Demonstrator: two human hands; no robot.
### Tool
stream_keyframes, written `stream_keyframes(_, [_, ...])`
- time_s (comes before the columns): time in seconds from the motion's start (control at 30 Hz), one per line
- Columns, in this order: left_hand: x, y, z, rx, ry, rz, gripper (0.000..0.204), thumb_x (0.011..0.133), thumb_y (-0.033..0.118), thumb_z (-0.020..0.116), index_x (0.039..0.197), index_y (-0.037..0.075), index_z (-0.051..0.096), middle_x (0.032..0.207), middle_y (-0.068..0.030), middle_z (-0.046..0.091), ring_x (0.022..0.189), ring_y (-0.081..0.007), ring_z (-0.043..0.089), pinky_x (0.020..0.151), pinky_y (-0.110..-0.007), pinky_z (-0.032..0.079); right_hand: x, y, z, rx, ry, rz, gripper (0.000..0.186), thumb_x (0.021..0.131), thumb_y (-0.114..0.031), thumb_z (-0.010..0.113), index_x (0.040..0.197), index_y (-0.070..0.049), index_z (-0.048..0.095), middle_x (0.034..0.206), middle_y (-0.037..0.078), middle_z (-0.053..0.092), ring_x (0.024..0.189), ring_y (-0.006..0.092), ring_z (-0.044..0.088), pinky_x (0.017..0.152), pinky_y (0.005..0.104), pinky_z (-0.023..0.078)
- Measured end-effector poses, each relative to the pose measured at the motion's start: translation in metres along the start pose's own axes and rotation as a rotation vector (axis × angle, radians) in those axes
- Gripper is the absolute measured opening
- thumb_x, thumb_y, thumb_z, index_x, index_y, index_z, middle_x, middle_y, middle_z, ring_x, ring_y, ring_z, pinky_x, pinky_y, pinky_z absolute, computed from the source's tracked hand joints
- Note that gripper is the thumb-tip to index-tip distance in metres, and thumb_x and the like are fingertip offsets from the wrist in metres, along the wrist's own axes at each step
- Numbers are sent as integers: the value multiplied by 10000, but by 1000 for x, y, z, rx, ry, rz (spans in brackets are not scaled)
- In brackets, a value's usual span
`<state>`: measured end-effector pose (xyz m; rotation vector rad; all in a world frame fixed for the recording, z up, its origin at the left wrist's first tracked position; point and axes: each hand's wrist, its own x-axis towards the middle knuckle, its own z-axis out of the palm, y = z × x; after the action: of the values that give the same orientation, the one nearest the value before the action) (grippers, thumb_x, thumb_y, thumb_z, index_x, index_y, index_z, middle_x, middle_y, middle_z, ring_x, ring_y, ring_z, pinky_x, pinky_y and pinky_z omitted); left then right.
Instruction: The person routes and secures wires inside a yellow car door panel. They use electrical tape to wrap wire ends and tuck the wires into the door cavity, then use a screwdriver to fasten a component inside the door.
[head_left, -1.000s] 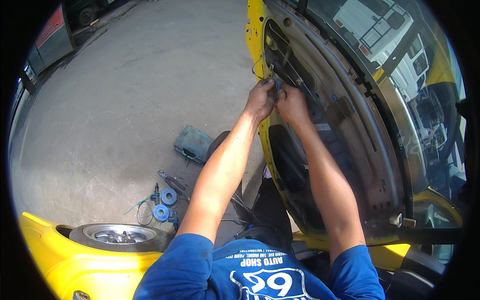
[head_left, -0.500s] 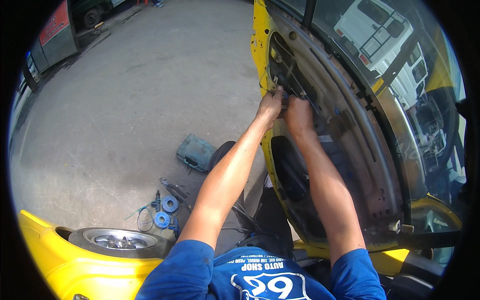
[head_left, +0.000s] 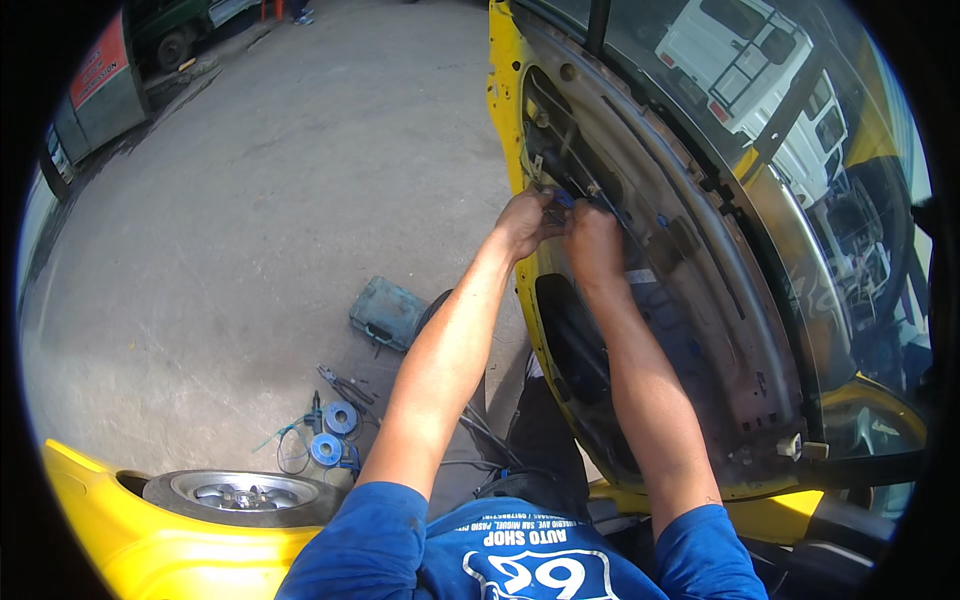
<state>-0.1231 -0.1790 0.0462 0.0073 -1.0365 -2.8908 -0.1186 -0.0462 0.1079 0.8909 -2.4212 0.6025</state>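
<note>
In the head view, a yellow car door (head_left: 508, 120) stands open at my right, its bare metal inner panel (head_left: 700, 300) showing openings and rods. My left hand (head_left: 523, 222) is closed at the blue wires (head_left: 560, 198) by the upper opening. Close beside it, my right hand (head_left: 594, 238) is curled with knuckles up; its fingertips and whatever they hold are hidden behind it.
On the concrete floor (head_left: 220, 270) lie a teal case (head_left: 385, 312), pliers (head_left: 340, 383) and blue spools (head_left: 340, 417). A yellow fender (head_left: 130, 550) and wheel (head_left: 245, 498) are lower left. A white van (head_left: 730, 50) shows through the door glass. Vehicles and a person's feet are far back.
My right hand has turned knuckles upward, hiding its fingertips. Both hands stay together at the same opening; the whole view has shifted slightly.
</note>
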Motion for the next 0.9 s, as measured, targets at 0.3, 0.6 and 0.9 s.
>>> stream_keyframes(0.3, [4,-4,-4,-15,-21,63,196,1108,167,457,1183,47,592,1061,-101,691,969,-239,667,919,-452,558,0,-5,-3,3,111,-67,98,907,-97,681,916,-8,720,813,236,690,804,447,686,708,509,548])
stream_keyframes(0.6, [3,4,-14,0,-106,113,202,1109,183,469,1230,53,567,1127,-96,664,985,-228,663,963,-465,546,12,-22,-8,-62,-65,123,123,883,-128,710,867,-10,740,822,248,705,810,445,701,745,518,553])
stream_keyframes(0.9, [-38,10,-11,1092,538,655,334,958,165,715,1252,31,632,1070,-93,709,940,-241,720,823,-348,599,10,-6,6,-251,-10,2,61,790,-19,678,793,6,733,777,244,711,757,419,733,693,478,603])
